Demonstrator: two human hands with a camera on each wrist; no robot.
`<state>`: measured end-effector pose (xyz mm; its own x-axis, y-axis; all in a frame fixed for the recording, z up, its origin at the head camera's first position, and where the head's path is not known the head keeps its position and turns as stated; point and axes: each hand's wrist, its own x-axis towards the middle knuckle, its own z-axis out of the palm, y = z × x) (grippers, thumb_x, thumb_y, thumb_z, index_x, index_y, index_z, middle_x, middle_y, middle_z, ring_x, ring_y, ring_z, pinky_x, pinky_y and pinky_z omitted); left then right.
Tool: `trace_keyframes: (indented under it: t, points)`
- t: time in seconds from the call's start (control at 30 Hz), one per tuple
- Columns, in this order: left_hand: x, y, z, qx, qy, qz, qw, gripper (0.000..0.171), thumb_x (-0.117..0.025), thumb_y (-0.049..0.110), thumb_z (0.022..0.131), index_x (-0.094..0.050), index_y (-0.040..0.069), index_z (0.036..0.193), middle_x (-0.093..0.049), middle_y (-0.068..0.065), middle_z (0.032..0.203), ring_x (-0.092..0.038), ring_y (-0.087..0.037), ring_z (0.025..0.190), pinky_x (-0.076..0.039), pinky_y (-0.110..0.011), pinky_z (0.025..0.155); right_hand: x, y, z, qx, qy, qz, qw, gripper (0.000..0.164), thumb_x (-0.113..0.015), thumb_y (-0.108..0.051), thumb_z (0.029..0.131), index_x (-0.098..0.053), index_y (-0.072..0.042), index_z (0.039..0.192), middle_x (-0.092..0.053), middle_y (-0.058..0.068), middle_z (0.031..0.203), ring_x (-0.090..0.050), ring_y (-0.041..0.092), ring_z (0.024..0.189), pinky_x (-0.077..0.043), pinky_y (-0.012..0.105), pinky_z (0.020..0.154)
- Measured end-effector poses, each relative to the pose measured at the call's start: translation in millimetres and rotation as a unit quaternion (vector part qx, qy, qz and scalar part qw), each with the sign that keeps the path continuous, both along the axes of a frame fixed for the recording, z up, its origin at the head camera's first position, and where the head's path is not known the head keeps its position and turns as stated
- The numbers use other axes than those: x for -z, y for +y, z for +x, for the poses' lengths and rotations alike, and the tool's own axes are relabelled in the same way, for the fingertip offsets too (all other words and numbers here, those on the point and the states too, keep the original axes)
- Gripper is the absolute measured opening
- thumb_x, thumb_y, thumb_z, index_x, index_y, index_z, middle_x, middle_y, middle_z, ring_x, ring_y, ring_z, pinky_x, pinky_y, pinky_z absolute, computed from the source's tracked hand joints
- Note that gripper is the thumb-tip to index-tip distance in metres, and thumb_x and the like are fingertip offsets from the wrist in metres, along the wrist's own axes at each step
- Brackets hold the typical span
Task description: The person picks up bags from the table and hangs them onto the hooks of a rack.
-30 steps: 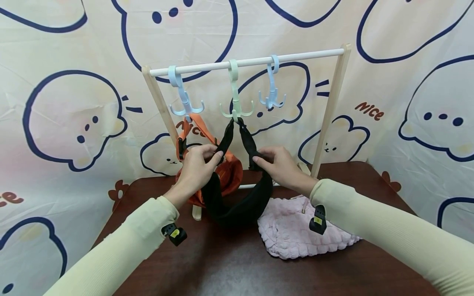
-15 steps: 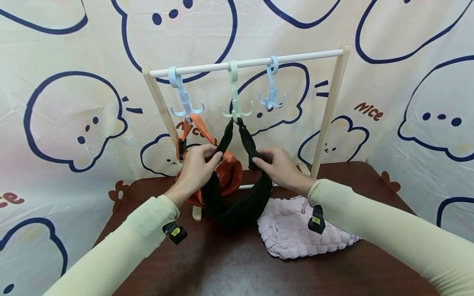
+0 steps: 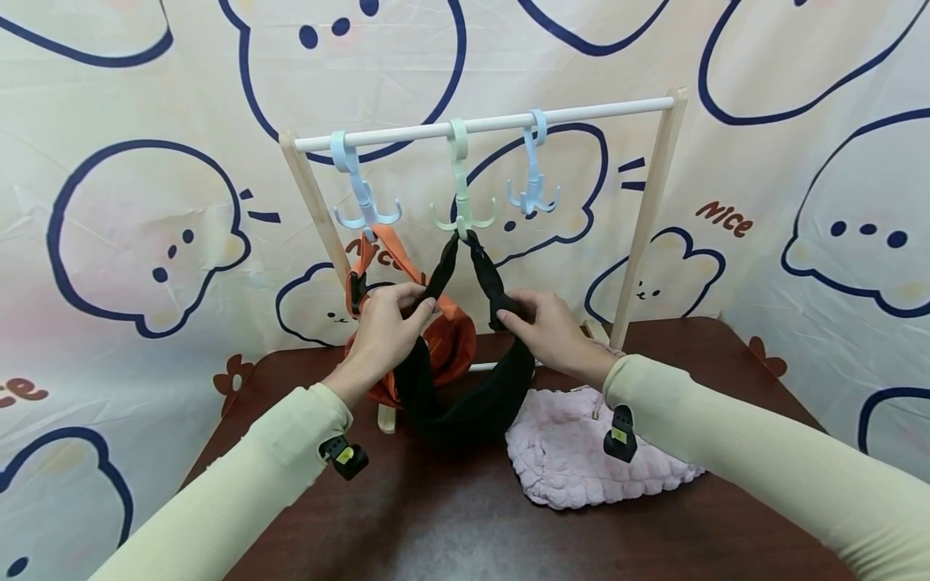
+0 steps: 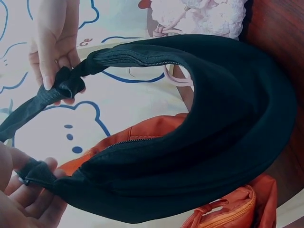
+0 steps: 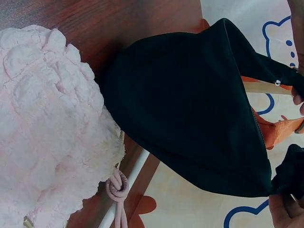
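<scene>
A black shoulder bag (image 3: 472,411) with a zipped opening hangs by its strap from the green hook (image 3: 462,218) in the middle of the rack. My left hand (image 3: 388,327) pinches the left side of the strap between thumb and fingers. On the other side, my right hand (image 3: 548,327) pinches the strap near its knot. The left wrist view shows the bag's body (image 4: 228,114) sagging in a wide curve, its zip edge facing the hands. Behind it an orange bag (image 3: 454,347) hangs from the left blue hook (image 3: 366,206), partly covered by my left hand and the black bag.
A pink quilted bag (image 3: 588,460) lies on the brown table (image 3: 436,532), right of the black bag. The rack has a white top rail (image 3: 581,111) and wooden side posts (image 3: 650,218). Another blue hook (image 3: 534,181) hangs on the right with nothing on it.
Hardly anything moves. My right hand and forearm shift very slightly, and both hands keep their pinch on the strap.
</scene>
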<state>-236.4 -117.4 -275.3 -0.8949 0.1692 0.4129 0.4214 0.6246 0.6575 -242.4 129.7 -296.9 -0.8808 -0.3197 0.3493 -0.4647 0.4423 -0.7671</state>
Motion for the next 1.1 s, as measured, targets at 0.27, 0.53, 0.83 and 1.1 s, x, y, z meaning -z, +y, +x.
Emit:
trace_keyframes:
  t: [0.27, 0.53, 0.83, 1.1]
  points:
    - [-0.3, -3, 1.5, -0.005, -0.005, 0.001, 1.0000, 0.028, -0.061, 0.024, 0.102, -0.071, 0.006, 0.122, -0.077, -0.011, 0.110, -0.070, -0.023, 0.086, -0.051, -0.037, 0.075, 1.1, 2, -1.3, 0.006, 0.012, 0.000, 1.000, 0.029, -0.058, -0.015, 0.103, -0.066, -0.002, 0.127, -0.073, 0.015, 0.113, -0.069, 0.023, 0.095, -0.054, 0.037, 0.087]
    - [-2.0, -6, 2.8, -0.007, -0.007, 0.010, 0.9999, 0.026, -0.062, 0.025, 0.101, -0.071, 0.010, 0.120, -0.077, -0.009, 0.112, -0.070, -0.024, 0.105, -0.050, -0.044, 0.088, -0.1, 4, -1.3, 0.008, 0.001, -0.002, 1.000, 0.033, -0.057, -0.017, 0.104, -0.062, -0.004, 0.134, -0.072, 0.016, 0.121, -0.071, 0.026, 0.102, -0.056, 0.044, 0.092]
    - [-1.8, -9, 2.4, -0.013, -0.006, 0.019, 0.9997, 0.024, -0.061, 0.020, 0.101, -0.071, 0.008, 0.120, -0.077, -0.011, 0.110, -0.071, -0.025, 0.099, -0.051, -0.043, 0.085, -1.4, 6, -0.8, 0.014, -0.004, -0.003, 1.000, 0.035, -0.057, -0.017, 0.104, -0.061, -0.005, 0.136, -0.070, 0.016, 0.126, -0.073, 0.030, 0.103, -0.058, 0.046, 0.089]
    - [-4.0, -13, 5.1, -0.013, 0.000, 0.019, 0.9997, 0.024, -0.060, 0.021, 0.102, -0.070, 0.008, 0.119, -0.077, -0.010, 0.110, -0.071, -0.024, 0.098, -0.055, -0.042, 0.086, -3.4, 10, 0.7, 0.020, -0.023, 0.002, 1.000, 0.037, -0.055, -0.021, 0.104, -0.059, -0.008, 0.139, -0.067, 0.014, 0.132, -0.071, 0.029, 0.108, -0.057, 0.045, 0.093]
